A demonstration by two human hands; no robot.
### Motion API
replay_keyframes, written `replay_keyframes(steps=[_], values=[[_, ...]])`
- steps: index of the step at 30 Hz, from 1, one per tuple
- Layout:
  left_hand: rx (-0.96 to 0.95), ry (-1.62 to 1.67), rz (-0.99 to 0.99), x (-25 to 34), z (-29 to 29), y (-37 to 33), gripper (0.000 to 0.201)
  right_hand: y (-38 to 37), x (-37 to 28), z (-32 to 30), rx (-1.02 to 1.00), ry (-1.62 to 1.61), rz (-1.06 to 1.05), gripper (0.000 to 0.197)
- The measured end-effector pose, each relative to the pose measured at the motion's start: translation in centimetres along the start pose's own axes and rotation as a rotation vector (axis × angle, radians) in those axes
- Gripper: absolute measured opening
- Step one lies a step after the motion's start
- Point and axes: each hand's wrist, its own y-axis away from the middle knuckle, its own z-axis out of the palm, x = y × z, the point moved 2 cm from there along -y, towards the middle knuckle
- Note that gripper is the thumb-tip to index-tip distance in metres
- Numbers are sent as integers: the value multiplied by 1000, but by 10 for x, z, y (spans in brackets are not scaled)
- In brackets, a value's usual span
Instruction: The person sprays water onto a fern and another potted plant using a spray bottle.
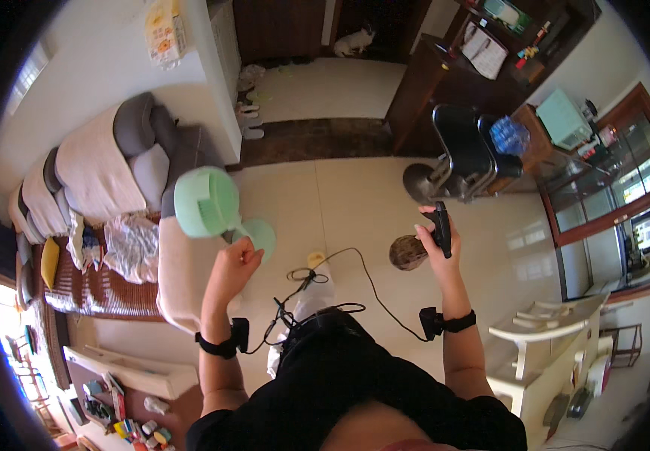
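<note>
My left hand [235, 269] is closed in a loose fist; whether it holds anything is hidden. Just beyond it stands a pale green appliance, with a rounded head [206, 201] and a round base [260, 237] that resembles a fan's. Between thumb and fingers, my right hand [447, 252] grips a slim black handheld device [442, 225], held upright above the floor. A round, brown patterned object [408, 252] shows beside that hand, lower down. Each forearm wears a black strap with a small black box, the left one [223, 340] and the right one [445, 323].
A black cable [366, 270] loops ahead of my waist. Left is a covered sofa [103, 165]; lower left, a table [182, 406] with several small items. Black bar chairs [464, 143] stand ahead right, a cream wooden chair [543, 331] nearer. A cat [353, 43] is by the far doorway.
</note>
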Motion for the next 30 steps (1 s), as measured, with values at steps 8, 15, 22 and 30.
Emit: replay_keyframes(steps=[8,15,22,30], values=[[-47,-8,131,42,28,-257,30,-218,73,34,-29,-71,113,31],[-49,15,48,8,43,-454,35,-362,189,54,135,-88,221,29],[44,-129,11,-21,50,-673,36,-571,275,119,-2,-31,208,27],[146,-154,-88,-33,34,-883,36,-811,320,193,-165,-241,9,38]])
